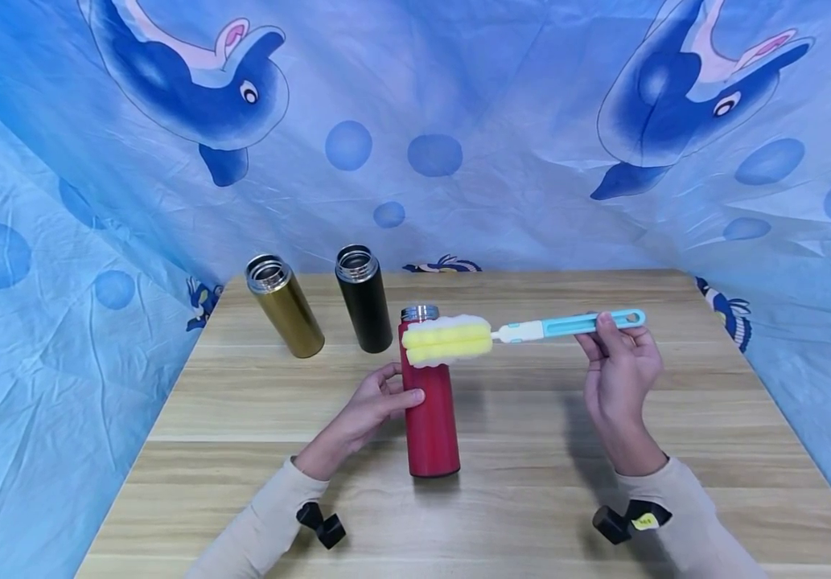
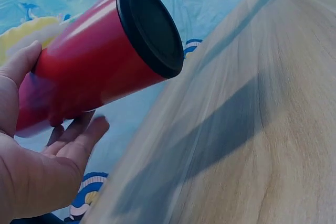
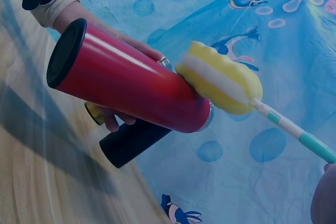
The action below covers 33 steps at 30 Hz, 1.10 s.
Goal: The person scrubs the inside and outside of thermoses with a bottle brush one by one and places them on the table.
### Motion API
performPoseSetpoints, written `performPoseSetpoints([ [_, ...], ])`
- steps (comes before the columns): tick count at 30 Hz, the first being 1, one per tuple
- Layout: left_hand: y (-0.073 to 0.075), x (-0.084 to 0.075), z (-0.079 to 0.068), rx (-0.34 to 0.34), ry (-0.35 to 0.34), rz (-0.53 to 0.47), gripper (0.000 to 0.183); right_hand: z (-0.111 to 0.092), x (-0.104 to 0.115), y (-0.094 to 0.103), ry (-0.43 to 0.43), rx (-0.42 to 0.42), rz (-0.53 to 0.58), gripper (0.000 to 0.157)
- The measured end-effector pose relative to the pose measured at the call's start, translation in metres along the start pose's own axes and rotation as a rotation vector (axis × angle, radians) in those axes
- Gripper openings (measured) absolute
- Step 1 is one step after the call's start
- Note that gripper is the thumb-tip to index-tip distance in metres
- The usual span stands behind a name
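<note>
My left hand (image 1: 379,404) grips a red vacuum flask (image 1: 433,426) around its body, thumb across the front. The flask is raised off the table, its black base (image 2: 152,30) showing in the left wrist view and its steel neck (image 1: 419,314) bare at the top. With my right hand (image 1: 621,366) I pinch the turquoise and white handle of a bottle brush (image 1: 560,325). The brush lies level, its yellow and white sponge head (image 3: 223,77) overlapping the upper part of the red flask, just below the neck in the head view.
Toward the back left of the wooden table (image 1: 531,498) stand a gold flask (image 1: 290,314) and a black flask (image 1: 366,305), both with uncovered mouths. A blue cloth (image 1: 502,209) printed with dolphins hangs behind and at both sides.
</note>
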<state>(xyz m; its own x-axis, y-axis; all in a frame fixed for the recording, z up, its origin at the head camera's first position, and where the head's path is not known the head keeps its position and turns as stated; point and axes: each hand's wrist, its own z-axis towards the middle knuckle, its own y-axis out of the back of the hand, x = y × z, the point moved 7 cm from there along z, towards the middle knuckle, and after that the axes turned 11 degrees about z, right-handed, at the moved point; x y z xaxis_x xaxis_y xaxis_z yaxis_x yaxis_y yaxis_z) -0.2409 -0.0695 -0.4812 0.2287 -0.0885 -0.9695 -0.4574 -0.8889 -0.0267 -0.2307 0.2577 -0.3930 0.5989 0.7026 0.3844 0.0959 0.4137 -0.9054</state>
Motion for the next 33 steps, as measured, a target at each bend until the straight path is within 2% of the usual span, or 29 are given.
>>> performPoseSetpoints([
  [9,-0.007,-0.002,0.000,0.049,-0.017,-0.001,0.066,0.002,0.000,-0.008,0.004,0.003,-0.002,0.027],
  [21,-0.013,-0.002,0.001,0.089,-0.018,0.048,0.059,0.002,0.000,-0.009,-0.004,-0.016,0.018,0.022],
  [27,-0.012,0.000,0.002,0.069,-0.022,0.013,0.053,0.001,-0.002,-0.006,-0.011,-0.005,0.029,0.020],
  [33,-0.013,-0.002,0.001,0.092,-0.022,-0.047,0.057,-0.001,-0.004,-0.004,-0.026,-0.010,0.038,0.019],
])
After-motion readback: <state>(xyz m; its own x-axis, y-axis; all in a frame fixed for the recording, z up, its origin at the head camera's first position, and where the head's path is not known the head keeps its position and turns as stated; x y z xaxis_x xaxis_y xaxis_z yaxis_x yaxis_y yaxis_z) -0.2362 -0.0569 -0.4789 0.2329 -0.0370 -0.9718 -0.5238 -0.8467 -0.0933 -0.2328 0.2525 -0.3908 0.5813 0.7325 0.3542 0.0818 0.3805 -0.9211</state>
